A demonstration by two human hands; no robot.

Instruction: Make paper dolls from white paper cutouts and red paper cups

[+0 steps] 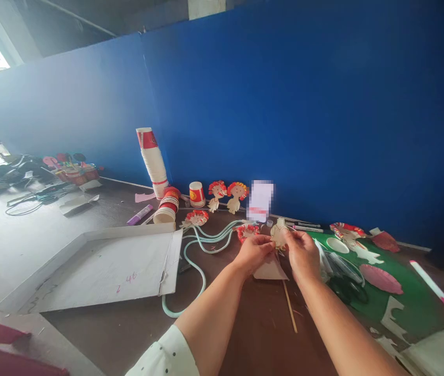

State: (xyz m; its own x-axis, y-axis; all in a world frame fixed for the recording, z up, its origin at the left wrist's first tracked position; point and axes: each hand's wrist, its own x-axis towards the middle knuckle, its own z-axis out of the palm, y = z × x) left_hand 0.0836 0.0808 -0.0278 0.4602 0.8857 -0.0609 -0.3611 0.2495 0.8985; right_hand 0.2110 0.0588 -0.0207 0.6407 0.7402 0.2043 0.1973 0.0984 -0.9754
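Observation:
My left hand (256, 255) and my right hand (301, 254) meet over the table, each with fingers closed at an edge of a cream paper cutout (278, 236). The cutout has a rounded body with a narrower part on top; its fine detail is too small to tell. Just beyond my left hand lies a red-fringed paper doll (247, 230). A white paper piece (271, 270) rests under the hands, and a thin wooden stick (289, 307) lies below them. Two fringed paper dolls, the left one (217, 195) and the right one (238, 196), lean against the blue wall.
A tall stack of paper cups (153, 162) stands by the wall, left of a single red cup (197, 194). A white shallow box (100, 271) fills the left. A pale green cord (204, 282) winds between. Black-handled scissors (347, 290) lie on a green mat (378, 313) with paper scraps.

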